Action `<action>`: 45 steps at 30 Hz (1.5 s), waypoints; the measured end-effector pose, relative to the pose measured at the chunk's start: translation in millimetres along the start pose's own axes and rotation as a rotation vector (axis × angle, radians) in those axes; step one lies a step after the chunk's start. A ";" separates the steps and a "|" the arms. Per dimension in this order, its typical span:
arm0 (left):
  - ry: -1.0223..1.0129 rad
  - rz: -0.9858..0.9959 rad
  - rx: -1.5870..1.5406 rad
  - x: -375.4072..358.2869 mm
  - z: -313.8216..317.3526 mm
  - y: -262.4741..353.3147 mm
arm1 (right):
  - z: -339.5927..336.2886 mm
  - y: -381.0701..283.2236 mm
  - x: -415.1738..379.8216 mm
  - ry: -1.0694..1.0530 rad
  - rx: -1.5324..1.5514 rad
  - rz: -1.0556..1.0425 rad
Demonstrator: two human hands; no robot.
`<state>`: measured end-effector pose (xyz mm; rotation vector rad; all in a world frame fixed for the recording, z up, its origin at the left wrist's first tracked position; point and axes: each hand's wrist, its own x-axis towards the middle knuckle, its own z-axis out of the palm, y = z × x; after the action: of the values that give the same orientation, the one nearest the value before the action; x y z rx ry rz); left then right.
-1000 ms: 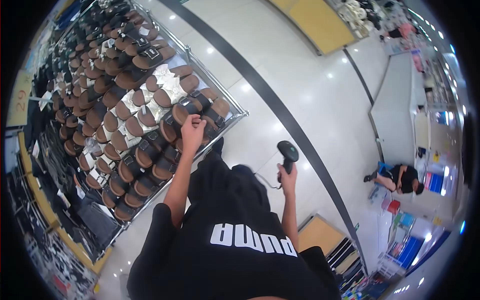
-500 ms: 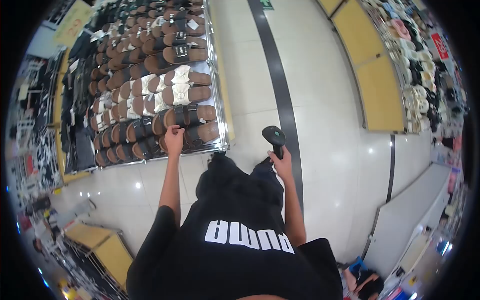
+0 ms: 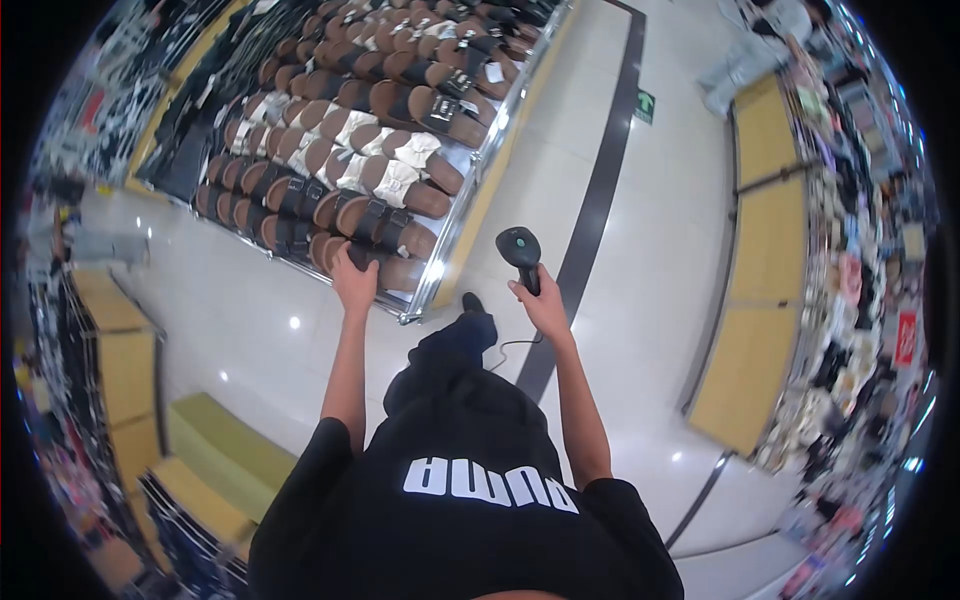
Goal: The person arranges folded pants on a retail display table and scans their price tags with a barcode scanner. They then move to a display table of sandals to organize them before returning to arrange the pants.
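My left hand (image 3: 356, 278) is at the near edge of the display, its thumb and fingers round the dark strap of a black sandal (image 3: 362, 256) with a brown insole. The sandal still rests among the others, and part of the grip is hidden. In my right hand (image 3: 542, 303) is a black handheld scanner (image 3: 519, 248), gripped by its handle, head up, over the floor right of the display. Rows of brown-soled sandals with black straps and with white straps (image 3: 397, 183) lie beside my left hand.
A metal rail (image 3: 478, 160) edges the sandal display. Yellow-fronted shelving (image 3: 745, 370) with shoes stands on the right. A green bench (image 3: 225, 445) is at lower left. A black stripe (image 3: 590, 225) and a green arrow sign (image 3: 645, 106) mark the floor. A cord hangs near my leg.
The view has turned, so the display now slants. My left hand has moved onto a black sandal near the display's corner. The scanner is still in my right hand. The green bench has come into view.
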<state>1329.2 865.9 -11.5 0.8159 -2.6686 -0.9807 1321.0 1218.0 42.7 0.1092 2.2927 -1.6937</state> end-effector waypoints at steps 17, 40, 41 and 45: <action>-0.024 -0.357 0.124 38.7 1.7 55.3 | 79.3 -180.9 331.1 -0.500 -0.465 -0.889; 0.330 -0.627 0.326 -12.0 49.9 143.0 | 252.0 -142.0 356.5 -0.584 -0.450 -1.273; 0.341 -0.624 0.317 -12.8 49.1 141.6 | 264.7 -139.2 347.9 -0.851 -0.356 -1.245; 0.290 -0.580 0.248 -14.2 36.1 147.3 | 319.8 -129.1 289.9 -1.238 -0.562 -1.440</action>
<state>1264.8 986.4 55.9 1.7036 -2.3652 -0.5612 1073.3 844.3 -3.2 -2.3143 1.5067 -0.6933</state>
